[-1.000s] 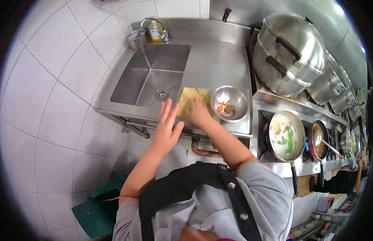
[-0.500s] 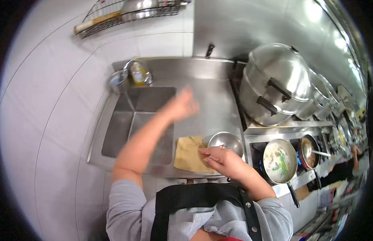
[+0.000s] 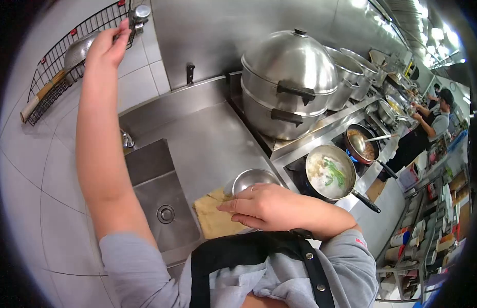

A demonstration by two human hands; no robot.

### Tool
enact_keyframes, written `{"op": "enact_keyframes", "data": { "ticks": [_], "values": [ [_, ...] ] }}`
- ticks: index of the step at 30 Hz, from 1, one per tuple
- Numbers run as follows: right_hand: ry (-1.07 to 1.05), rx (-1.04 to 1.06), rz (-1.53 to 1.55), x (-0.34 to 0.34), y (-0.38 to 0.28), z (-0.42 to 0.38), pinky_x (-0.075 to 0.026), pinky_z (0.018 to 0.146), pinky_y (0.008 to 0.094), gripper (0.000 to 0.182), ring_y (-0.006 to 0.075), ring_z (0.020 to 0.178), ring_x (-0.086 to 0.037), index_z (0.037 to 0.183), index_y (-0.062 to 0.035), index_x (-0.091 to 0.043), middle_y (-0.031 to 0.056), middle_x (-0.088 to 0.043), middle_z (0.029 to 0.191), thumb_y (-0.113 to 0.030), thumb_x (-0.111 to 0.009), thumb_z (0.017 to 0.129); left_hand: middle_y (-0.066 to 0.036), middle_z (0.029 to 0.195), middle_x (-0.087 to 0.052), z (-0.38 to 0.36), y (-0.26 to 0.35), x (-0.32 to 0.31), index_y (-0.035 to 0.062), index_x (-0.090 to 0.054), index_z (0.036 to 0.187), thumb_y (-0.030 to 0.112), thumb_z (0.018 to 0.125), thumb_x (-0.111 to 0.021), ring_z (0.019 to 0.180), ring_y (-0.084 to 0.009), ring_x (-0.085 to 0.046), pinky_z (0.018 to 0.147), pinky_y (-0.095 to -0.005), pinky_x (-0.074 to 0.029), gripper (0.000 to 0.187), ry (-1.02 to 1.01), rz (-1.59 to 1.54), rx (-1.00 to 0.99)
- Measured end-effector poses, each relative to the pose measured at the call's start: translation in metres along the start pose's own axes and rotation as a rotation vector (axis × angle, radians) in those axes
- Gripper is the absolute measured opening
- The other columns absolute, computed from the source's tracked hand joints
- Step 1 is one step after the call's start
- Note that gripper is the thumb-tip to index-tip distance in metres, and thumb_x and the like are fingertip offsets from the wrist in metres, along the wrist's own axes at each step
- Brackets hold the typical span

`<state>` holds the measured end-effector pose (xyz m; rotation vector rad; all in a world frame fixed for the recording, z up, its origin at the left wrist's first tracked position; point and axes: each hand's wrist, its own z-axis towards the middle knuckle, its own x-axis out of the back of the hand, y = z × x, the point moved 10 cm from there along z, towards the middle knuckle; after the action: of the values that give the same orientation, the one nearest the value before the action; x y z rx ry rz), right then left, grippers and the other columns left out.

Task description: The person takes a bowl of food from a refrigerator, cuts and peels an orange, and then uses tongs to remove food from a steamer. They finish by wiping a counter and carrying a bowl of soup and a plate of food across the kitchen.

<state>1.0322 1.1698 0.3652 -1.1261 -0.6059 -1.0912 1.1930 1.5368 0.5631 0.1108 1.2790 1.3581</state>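
Observation:
My left hand (image 3: pixel 109 47) is raised at the upper left in front of the wire rack (image 3: pixel 94 23), its fingers apart and nothing visible in them. Behind it a round metal utensil (image 3: pixel 76 54) and a wooden handle (image 3: pixel 45 92) lie in the rack. Low in the middle, my right hand (image 3: pixel 259 206) hovers with thumb and fingers slightly apart, empty. It partly covers a steel bowl (image 3: pixel 251 178) and the right side of a folded yellow cloth (image 3: pixel 212 213) on the steel counter (image 3: pixel 207 138).
A steel sink (image 3: pixel 164 187) is left of the cloth. A large lidded steamer (image 3: pixel 290 77) stands behind the stove. Right of the bowl, a pan of pale liquid and greens (image 3: pixel 328 173) and a dark pan with a ladle (image 3: pixel 362 143) sit on burners. A co-worker (image 3: pixel 428 123) stands farther right.
My left hand has risen from over the counter to the wire rack. The view has turned right, bringing the co-worker and shelves further in. My right hand stays near the bowl and cloth.

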Motion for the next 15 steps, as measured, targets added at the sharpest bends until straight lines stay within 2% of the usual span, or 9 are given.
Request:
{"op": "enact_keyframes", "data": {
  "ticks": [1,2,4,5,6,8,11,12,15],
  "values": [
    [0.043,0.035,0.006,0.021,-0.008,0.000,-0.050,0.067,0.0408,0.034,0.0303,0.072,-0.063,0.114,-0.0066,-0.058,0.0124,-0.064,0.092,-0.016,-0.063,0.082,-0.020,0.127,-0.046,-0.032,0.008,-0.008,-0.0098,-0.037,0.129,-0.009,0.090,-0.040,0.116,-0.0253,-0.049,0.103,-0.0321,-0.042,0.039,-0.100,0.239,-0.051],
    [0.091,0.042,-0.052,0.039,-0.012,-0.002,-0.051,0.072,0.0405,0.037,0.0303,0.079,-0.063,0.115,-0.0056,-0.058,0.0128,-0.063,0.099,-0.015,-0.063,0.080,-0.018,0.126,-0.048,-0.057,0.022,-0.010,-0.0084,-0.036,0.132,-0.007,0.091,-0.040,0.117,-0.0242,-0.049,0.101,-0.0306,-0.043,0.041,-0.171,0.596,-0.296],
    [0.302,0.122,-0.256,0.082,-0.022,-0.009,-0.049,0.082,0.0409,0.044,0.0319,0.098,-0.060,0.118,-0.0047,-0.057,0.0142,-0.059,0.114,-0.012,-0.065,0.075,-0.018,0.126,-0.051,-0.140,0.021,-0.041,-0.0050,-0.034,0.136,-0.001,0.092,-0.043,0.108,-0.0231,-0.054,0.091,-0.0274,-0.048,0.045,-0.214,0.630,-0.399],
    [0.455,0.187,-0.408,0.105,-0.029,-0.013,-0.048,0.088,0.0416,0.049,0.0335,0.109,-0.057,0.120,-0.0047,-0.056,0.0152,-0.055,0.122,-0.011,-0.066,0.072,-0.020,0.125,-0.052,-0.192,0.010,-0.068,-0.0032,-0.033,0.138,0.004,0.093,-0.047,0.099,-0.0230,-0.060,0.082,-0.0259,-0.052,0.048,-0.183,0.310,-0.236],
    [0.561,0.210,-0.574,0.123,-0.032,-0.018,-0.043,0.096,0.0463,0.052,0.0369,0.125,-0.045,0.122,-0.0050,-0.056,0.0170,-0.048,0.133,-0.012,-0.063,0.071,-0.020,0.127,-0.051,-0.217,0.002,-0.079,-0.0012,-0.031,0.140,0.005,0.092,-0.046,0.100,-0.0220,-0.060,0.082,-0.0256,-0.052,0.050,-0.283,0.411,-0.219],
    [0.807,0.176,-0.912,0.148,-0.033,-0.026,-0.029,0.105,0.0541,0.044,0.0350,0.128,-0.042,0.122,-0.0134,-0.056,0.0141,-0.047,0.136,-0.018,-0.054,0.079,-0.020,0.128,-0.051,-0.268,-0.025,-0.102,0.0005,-0.029,0.142,0.007,0.092,-0.047,0.102,-0.0202,-0.059,0.082,-0.0248,-0.051,0.054,-0.433,0.564,-0.055],
    [0.973,0.096,-1.034,0.171,0.001,-0.039,-0.028,0.101,0.0595,0.041,0.0332,0.118,-0.049,0.117,-0.0151,-0.055,0.0141,-0.054,0.121,-0.020,-0.055,0.076,-0.019,0.129,-0.050,-0.329,-0.083,-0.142,-0.0004,-0.031,0.141,0.009,0.091,-0.049,0.108,-0.0196,-0.057,0.085,-0.0265,-0.050,0.054,-0.589,0.704,0.352],
    [0.964,0.121,-1.001,0.172,0.012,-0.048,-0.035,0.097,0.0557,0.036,0.0324,0.109,-0.055,0.110,-0.0123,-0.056,0.0142,-0.059,0.110,-0.020,-0.056,0.075,-0.019,0.130,-0.050,-0.337,-0.100,-0.148,-0.0008,-0.032,0.141,0.010,0.091,-0.049,0.110,-0.0197,-0.056,0.087,-0.0276,-0.049,0.054,-0.623,0.749,0.460],
    [0.663,-0.055,-0.821,0.157,0.059,-0.060,-0.044,0.077,0.0400,0.028,0.0245,0.081,-0.058,0.099,-0.0104,-0.055,0.0053,-0.056,0.084,-0.017,-0.059,0.072,-0.017,0.133,-0.047,-0.333,-0.127,-0.177,-0.0005,-0.034,0.140,0.010,0.091,-0.047,0.117,-0.0202,-0.051,0.097,-0.0316,-0.042,0.051,-0.771,0.768,0.313]
  ]
}}
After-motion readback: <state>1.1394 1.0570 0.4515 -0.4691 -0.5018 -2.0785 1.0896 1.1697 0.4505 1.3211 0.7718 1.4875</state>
